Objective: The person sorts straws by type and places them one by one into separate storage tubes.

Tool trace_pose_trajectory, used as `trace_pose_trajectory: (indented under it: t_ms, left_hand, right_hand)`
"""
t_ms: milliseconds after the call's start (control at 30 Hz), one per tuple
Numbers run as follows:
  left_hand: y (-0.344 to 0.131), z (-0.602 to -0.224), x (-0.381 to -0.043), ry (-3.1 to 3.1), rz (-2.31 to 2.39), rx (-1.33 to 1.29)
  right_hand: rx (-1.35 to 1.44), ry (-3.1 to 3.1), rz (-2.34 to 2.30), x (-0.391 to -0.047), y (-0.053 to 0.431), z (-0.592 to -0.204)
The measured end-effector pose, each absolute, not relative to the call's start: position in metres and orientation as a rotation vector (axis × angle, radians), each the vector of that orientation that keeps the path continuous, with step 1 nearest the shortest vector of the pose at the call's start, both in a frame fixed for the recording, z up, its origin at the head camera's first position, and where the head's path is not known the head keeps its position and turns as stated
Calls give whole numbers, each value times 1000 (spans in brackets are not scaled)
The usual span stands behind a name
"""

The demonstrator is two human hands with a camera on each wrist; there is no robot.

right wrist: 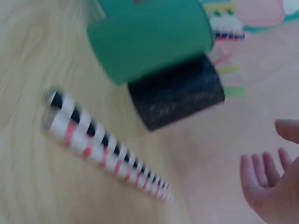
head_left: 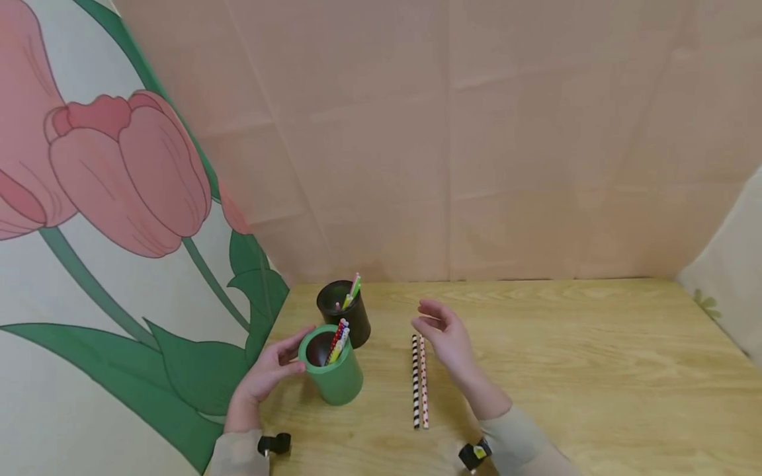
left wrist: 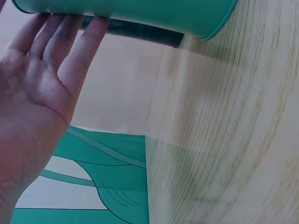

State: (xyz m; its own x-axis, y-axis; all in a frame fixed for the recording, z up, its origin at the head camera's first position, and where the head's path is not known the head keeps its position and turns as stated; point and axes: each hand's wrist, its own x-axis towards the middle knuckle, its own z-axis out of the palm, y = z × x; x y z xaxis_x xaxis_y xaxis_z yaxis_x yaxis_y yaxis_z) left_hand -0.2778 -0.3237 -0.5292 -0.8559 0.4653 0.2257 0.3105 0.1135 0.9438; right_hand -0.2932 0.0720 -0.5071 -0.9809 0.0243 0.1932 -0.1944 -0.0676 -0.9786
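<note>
My left hand point(head_left: 270, 367) touches the left side of a green cup point(head_left: 336, 380), its fingers point(left wrist: 77, 53) straight against the wall in the left wrist view. Several patterned paper straws point(head_left: 338, 344) lean inside that cup. Right behind it stands a black cup point(head_left: 360, 324) with pink, green and yellow straws point(head_left: 352, 291). My right hand point(head_left: 446, 337) hovers over the table with loosely bent fingers and holds nothing. Close to its left lie two paper straws side by side, one black-and-white striped point(head_left: 415, 383), the other white with red marks point(head_left: 424, 387).
The wood-grain table point(head_left: 565, 377) reaches back to a pinkish cloth backdrop point(head_left: 476, 165). At the left, a wall with printed tulips point(head_left: 127, 178) borders the table near my left hand. A pale cloth point(head_left: 726, 264) hangs at the right edge.
</note>
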Motion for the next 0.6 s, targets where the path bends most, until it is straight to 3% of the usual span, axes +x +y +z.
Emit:
trace_pose_trajectory:
  t_ms: [600]
  left_hand:
    - [-323,-532,-276,2224,1871,779]
  right_hand:
    - [133,-2471,2029,-301,100,-565]
